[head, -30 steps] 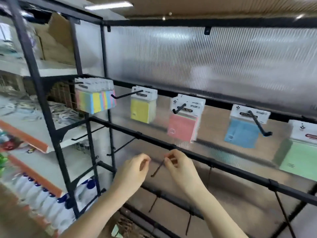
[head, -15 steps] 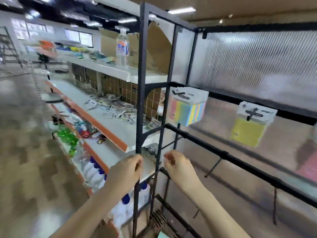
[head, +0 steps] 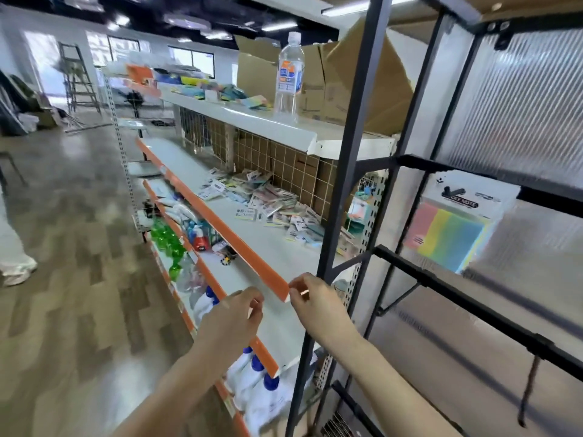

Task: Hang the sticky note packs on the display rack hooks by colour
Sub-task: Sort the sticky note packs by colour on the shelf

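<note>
1. Shop aisle with wood-pattern floor is seen; a white shelf [head: 274, 247] with an orange front edge runs away on the left, and the black display rack [head: 353, 171] with its ribbed panel stands on the right.
2. Loose sticky note packs [head: 268, 200] are heaped on the white shelf, up and to the left of both hands, well apart from the fingers.
3. One multicolour pack [head: 448, 234] is already hung on the rack, to the right of the hands.
4. Left hand [head: 230, 320] is held in front of the orange shelf edge, fingers curled in loosely, nothing seen gripped.
5. Right hand [head: 318, 307] is held just beside the rack's front post, thumb and forefinger brought together; whether anything is pinched cannot be told.
6. The heap is judged about equally far from both hands, the left slightly better placed, being on the shelf side.
7. The heap's long axis runs along the shelf, away from the person, so a forward-left reach over the orange edge is judged to be called for.
8. An empty hook [head: 400, 294] is seen on the lower rail, just right of the right hand.
</note>
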A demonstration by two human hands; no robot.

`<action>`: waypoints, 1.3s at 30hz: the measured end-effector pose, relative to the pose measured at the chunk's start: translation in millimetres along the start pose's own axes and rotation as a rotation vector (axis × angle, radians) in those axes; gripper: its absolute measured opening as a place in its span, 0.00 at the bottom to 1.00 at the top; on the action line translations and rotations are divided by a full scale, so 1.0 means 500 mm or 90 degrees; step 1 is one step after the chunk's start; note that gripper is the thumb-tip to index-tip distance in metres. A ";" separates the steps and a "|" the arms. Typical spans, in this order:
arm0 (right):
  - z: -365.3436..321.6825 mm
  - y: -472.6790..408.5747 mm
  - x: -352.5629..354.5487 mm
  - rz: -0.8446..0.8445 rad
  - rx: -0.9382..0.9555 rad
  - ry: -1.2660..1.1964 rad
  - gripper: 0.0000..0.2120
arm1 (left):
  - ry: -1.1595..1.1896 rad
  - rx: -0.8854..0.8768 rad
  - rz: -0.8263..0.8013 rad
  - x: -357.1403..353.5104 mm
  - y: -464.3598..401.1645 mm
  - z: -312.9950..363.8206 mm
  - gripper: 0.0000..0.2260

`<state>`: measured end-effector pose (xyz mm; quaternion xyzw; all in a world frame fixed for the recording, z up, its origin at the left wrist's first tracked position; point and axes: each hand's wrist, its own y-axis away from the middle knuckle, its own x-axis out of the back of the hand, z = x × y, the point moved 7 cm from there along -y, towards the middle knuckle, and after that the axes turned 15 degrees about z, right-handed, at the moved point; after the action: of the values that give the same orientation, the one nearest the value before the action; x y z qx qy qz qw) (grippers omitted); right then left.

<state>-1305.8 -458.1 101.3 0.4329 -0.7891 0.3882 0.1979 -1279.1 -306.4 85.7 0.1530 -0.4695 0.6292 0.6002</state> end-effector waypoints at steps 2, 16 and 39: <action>0.000 -0.042 -0.042 -0.005 0.000 -0.016 0.07 | -0.006 0.006 0.010 -0.012 -0.044 -0.025 0.10; 0.037 -0.333 -0.301 0.036 -0.154 -0.109 0.10 | -0.049 0.057 -0.004 -0.121 -0.366 -0.174 0.13; 0.139 -0.678 -0.538 0.181 -0.259 0.023 0.16 | 0.076 -0.070 -0.141 -0.349 -0.818 -0.379 0.12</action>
<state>-873.3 -480.0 33.7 0.2620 -0.9003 0.2529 0.2384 -800.5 -332.4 23.2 0.1328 -0.4468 0.5402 0.7007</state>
